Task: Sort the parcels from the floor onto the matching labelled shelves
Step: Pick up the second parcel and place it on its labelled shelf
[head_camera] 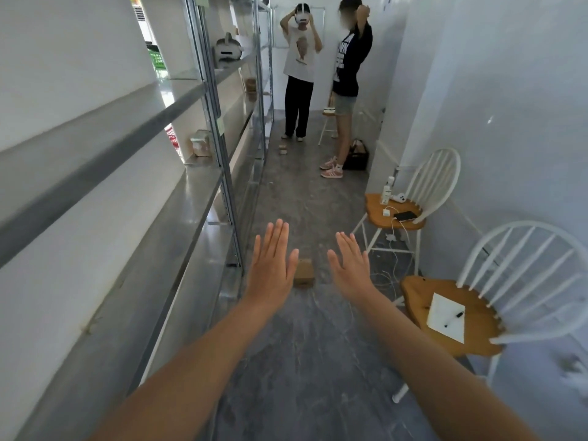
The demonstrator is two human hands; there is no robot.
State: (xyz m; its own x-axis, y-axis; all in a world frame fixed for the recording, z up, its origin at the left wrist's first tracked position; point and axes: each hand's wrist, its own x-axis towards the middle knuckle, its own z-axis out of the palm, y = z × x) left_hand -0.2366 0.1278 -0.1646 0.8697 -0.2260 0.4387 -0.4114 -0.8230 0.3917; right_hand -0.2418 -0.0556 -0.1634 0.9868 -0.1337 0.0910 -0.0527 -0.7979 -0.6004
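A small brown cardboard parcel (304,272) lies on the grey floor in the aisle, seen between my two outstretched hands. My left hand (273,265) is flat with fingers extended, partly covering the parcel's left edge and holding nothing. My right hand (350,265) is spread the same way to the parcel's right, also holding nothing. Metal shelving (178,100) runs along the left wall. One wrapped parcel (201,143) sits on a middle shelf. More small parcels (283,149) lie on the floor farther down the aisle.
Two people (300,65) stand at the far end of the narrow aisle beside a black bag (357,155). Two white chairs with wooden seats line the right wall: the near chair (509,281) holds paper and a pen, the far chair (413,198) a phone and cables. A headset (227,47) rests on an upper shelf.
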